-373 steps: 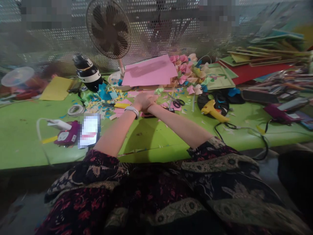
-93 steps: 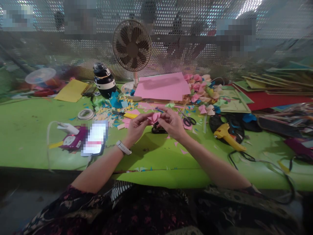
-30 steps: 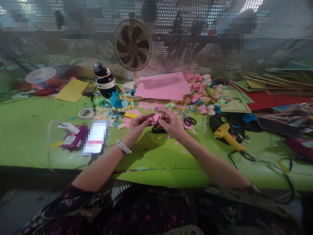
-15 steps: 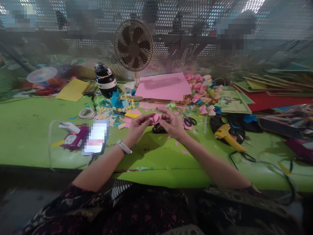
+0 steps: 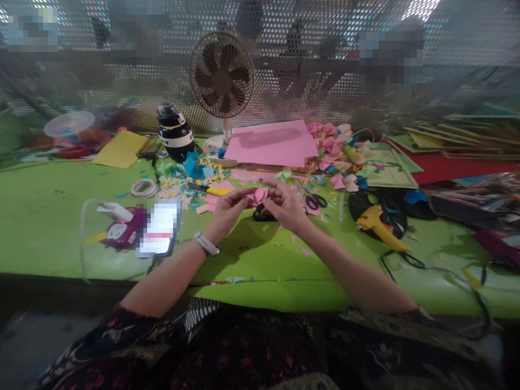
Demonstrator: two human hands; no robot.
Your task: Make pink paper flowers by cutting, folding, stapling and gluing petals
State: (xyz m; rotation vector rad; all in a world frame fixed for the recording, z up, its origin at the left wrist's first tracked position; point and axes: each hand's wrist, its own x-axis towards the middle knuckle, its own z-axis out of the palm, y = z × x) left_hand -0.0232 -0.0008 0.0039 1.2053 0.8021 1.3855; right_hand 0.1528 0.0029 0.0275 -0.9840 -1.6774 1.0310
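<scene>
A small folded pink paper flower (image 5: 258, 195) is held between both my hands above the green table (image 5: 49, 216). My left hand (image 5: 228, 211), with a white watch on its wrist, pinches the flower's left side. My right hand (image 5: 286, 206) pinches its right side with fingers curled. A black object (image 5: 262, 216) lies on the table just under my hands. Pink paper scraps lie near my right forearm.
A phone (image 5: 159, 227) and a purple device with a white cable lie at the left. A yellow glue gun (image 5: 376, 222) and scissors (image 5: 312, 200) lie at the right. Behind stand a fan (image 5: 221, 67), pink sheets (image 5: 271, 142), paper flowers (image 5: 333, 146), a tape roll (image 5: 143, 188) and a yellow-handled cutter (image 5: 211, 190).
Long ago my hands were pressed together on the table farther out. Since then they hold the pink flower; over the last second they have hardly moved.
</scene>
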